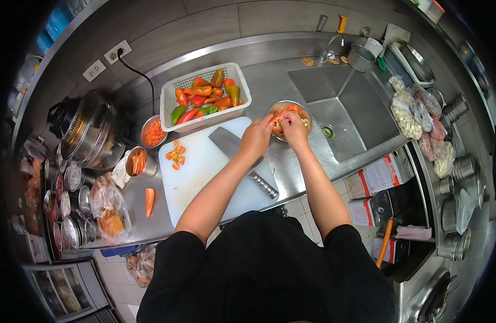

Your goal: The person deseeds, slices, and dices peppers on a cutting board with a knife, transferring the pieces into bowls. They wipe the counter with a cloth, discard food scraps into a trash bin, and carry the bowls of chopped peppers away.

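Both my hands are over a metal bowl (307,112) between the cutting board and the sink. My left hand (257,135) is closed on an orange-red pepper piece (277,117) at the bowl's left side. My right hand (294,131) has its fingers pinched together inside the rim, close to that piece; what they hold is hidden. Other pepper pieces and pale seeds show in the bowl. Beneath my left forearm, a wide-bladed cleaver (224,141) lies on the white cutting board (197,185). Small cut pepper pieces (176,155) sit on the board's upper left.
A white basket (241,85) of whole peppers stands behind the board. To the left are a bowl of diced red pieces (153,133), a metal container of orange strips (138,161) and a loose orange piece (150,202). The sink (355,107) lies right of the bowl.
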A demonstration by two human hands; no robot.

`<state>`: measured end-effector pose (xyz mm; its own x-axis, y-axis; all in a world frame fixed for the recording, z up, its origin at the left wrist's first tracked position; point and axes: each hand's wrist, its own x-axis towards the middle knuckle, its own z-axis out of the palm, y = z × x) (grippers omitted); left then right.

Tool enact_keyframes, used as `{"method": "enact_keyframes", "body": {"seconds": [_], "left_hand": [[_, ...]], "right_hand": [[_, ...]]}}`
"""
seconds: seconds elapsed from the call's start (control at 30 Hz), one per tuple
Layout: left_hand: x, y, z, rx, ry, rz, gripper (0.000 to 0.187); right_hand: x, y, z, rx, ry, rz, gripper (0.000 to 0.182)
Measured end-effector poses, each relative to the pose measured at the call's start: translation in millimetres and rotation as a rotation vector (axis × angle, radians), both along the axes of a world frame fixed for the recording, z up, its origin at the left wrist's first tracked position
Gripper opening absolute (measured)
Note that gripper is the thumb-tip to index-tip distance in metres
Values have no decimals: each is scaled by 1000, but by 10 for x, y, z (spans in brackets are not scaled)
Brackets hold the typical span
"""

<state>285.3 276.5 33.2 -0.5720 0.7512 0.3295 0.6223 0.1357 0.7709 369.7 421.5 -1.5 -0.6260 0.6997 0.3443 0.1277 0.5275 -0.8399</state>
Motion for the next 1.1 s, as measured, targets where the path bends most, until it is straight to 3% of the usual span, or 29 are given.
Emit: {"method": "enact_keyframes", "body": {"seconds": [0.1,0.17,0.3,0.37,0.5,0.6,0.67,0.7,0.8,0.87,0.9,0.97,1.1], "left_hand": [[-64,29,27,-94,-183,-39,37],[-143,60,-63,-77,-182,-50,38],[-168,72,-89,-52,-224,-69,39],[-143,87,-95,-64,-221,-65,39],[-144,80,-85,-67,-145,-58,40],[-169,18,-22,-65,-187,-50,41],[-215,-15,12,-59,-263,-44,41],[-231,-24,31,-54,-341,-41,41],[-254,-48,85,-84,-296,-40,40],[-246,-50,163,-96,-263,-50,40],[-247,-40,161,-107,-231,-62,39],[-232,-9,149,-73,-176,-63,38],[-247,19,174,-63,-149,-35,35]], "right_hand": [[7,78,-38,-42,-84,-15,20],[50,138,-98,169,-96,21,20],[80,125,-92,171,-92,75,21],[80,39,-52,42,-116,65,20],[112,-25,58,95,-151,53,23],[144,71,13,107,-18,182,23],[168,145,35,-466,121,301,21],[162,183,26,-464,122,303,21],[150,198,81,-366,31,317,22],[193,94,367,61,-165,324,24],[178,115,325,59,-165,323,24],[124,165,252,382,-166,316,26],[63,110,287,431,-118,310,18]]}}
